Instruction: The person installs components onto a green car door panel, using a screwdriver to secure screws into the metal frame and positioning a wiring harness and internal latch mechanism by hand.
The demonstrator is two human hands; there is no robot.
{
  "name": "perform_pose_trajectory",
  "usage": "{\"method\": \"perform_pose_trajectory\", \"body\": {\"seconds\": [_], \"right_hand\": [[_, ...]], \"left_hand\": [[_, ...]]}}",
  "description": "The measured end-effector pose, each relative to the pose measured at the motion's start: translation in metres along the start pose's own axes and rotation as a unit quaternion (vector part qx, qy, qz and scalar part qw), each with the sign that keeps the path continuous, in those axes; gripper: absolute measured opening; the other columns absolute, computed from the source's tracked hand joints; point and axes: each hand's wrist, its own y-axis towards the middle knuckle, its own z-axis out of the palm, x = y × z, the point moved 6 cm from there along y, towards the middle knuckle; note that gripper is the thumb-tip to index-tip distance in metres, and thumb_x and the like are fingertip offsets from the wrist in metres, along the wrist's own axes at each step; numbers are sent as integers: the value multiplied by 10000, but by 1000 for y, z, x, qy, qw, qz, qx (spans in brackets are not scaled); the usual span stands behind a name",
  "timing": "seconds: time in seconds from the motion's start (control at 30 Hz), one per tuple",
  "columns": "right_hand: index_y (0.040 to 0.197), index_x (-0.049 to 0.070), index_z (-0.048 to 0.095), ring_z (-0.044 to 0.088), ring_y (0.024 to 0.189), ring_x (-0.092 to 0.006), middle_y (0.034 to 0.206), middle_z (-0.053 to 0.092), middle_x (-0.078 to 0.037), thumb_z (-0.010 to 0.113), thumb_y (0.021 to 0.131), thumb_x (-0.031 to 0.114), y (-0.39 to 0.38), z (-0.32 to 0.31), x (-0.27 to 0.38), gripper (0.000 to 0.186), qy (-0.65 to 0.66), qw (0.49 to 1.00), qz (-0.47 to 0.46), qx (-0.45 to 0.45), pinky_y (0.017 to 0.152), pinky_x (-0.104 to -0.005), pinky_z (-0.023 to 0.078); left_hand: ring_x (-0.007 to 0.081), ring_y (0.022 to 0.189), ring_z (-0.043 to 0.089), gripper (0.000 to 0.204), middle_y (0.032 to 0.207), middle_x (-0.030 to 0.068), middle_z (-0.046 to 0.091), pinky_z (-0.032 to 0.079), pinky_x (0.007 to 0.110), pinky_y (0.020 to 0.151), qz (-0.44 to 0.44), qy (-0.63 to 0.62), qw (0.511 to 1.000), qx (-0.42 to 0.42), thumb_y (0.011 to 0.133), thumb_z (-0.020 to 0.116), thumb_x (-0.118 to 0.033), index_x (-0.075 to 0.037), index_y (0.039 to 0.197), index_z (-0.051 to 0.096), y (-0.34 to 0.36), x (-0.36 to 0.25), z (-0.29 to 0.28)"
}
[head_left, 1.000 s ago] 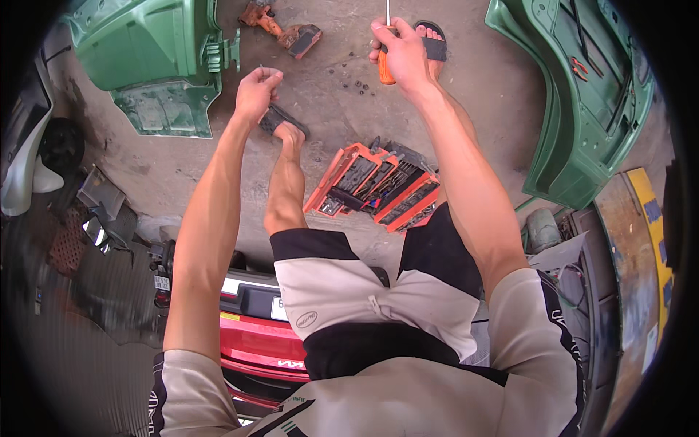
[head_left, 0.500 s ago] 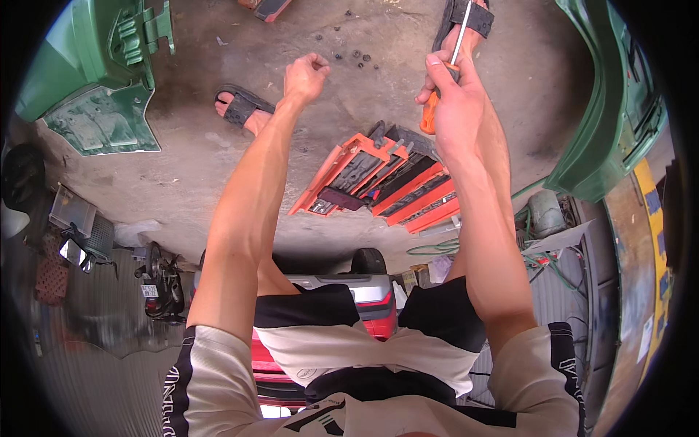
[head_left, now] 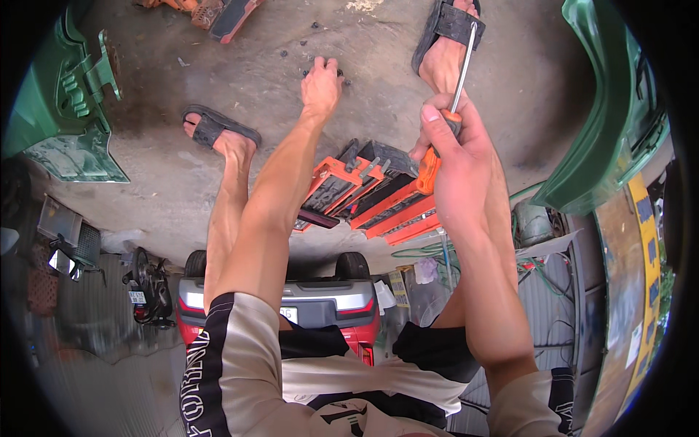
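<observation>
My left hand [head_left: 321, 89] is down at the floor over a cluster of small dark pieces [head_left: 345, 81], fingers bent and apart, fingertips partly hidden. A few more dark bits [head_left: 284, 53] lie just beyond it. In my right hand [head_left: 462, 146] is a screwdriver [head_left: 428, 173] with an orange handle, its steel shaft pointing away and up past my right foot. Between my forearms on the floor stands an open orange-and-black toolbox [head_left: 393, 207], its trays spread out and holding tools.
Green painted panels flank me, one at left [head_left: 44, 131] and one at right [head_left: 608, 146]. An orange and grey object [head_left: 237, 18] lies at the far edge. A red car [head_left: 320, 298] stands behind me, near a green hose [head_left: 419, 251]. My sandaled feet are on the concrete floor.
My left hand has moved right to the small dark pieces. The view has shifted, showing more of the car and the object at the far edge. My right hand keeps the screwdriver.
</observation>
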Motion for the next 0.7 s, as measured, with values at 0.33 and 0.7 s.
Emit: {"method": "perform_pose_trajectory", "body": {"seconds": [0.33,0.7], "right_hand": [[1045,57,619,518,625,-35,753,542,46,656,1014,178,-3,-4,1,130,36,998,12,56,557,-220,428],[1025,59,621,531,630,-43,770,549,42,664,1008,190,-7,13,5,138,30,997,25,74,556,-217,418]], "left_hand": [[372,1046,632,201,1096,135,602,533,510,861,94,18,994,-54,879,646,-119,-120,1079,663,2,-7,10],[342,902,694,247,1045,162,699,568,446,810,-4,-132,991,-17,804,715,-84,-58,1044,664,10,5,-13]]}}
